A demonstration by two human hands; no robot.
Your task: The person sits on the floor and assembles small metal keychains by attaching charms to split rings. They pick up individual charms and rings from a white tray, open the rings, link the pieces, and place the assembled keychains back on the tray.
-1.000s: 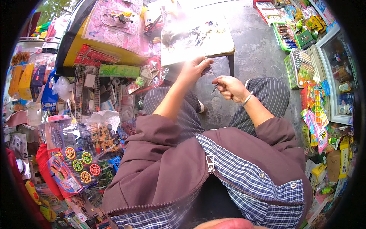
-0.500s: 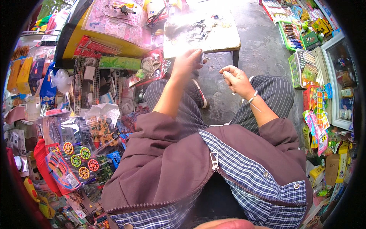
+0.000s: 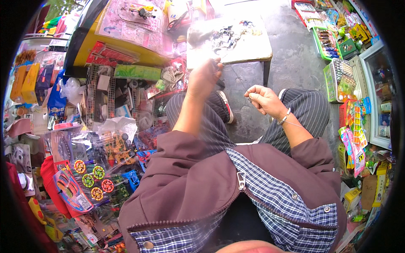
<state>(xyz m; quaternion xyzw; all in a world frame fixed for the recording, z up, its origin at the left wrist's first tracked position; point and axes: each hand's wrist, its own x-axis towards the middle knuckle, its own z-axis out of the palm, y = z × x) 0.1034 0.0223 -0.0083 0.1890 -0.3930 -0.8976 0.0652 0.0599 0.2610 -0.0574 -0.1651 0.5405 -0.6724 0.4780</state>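
Observation:
Both my hands are raised above my lap, just short of a small white-topped table (image 3: pixel 253 54). My left hand (image 3: pixel 202 79) is closed, its fingertips near the table's front edge; a small dark piece shows at them, blurred and too small to name. Pinched between the thumb and fingers of my right hand (image 3: pixel 266 101) is the end of a thin dark cord (image 3: pixel 241 81). It slants up toward my left hand, though its far end cannot be made out. A pale band (image 3: pixel 285 117) circles my right wrist. Several small dark pieces (image 3: pixel 228 36) lie scattered on the tabletop in bright glare.
Packaged toys (image 3: pixel 90 179) and wire racks (image 3: pixel 101 99) crowd the left side. A yellow-sided stand (image 3: pixel 80 46) carries pink sheets at the upper left. To the right are a green tray of pens (image 3: pixel 328 43) and a white-framed glass case (image 3: pixel 371 92). Grey floor (image 3: pixel 291 50) shows beyond my knees.
Both hands have drawn a little toward me, away from the table. My left hand is turned slightly differently. The whole view has shifted slightly.

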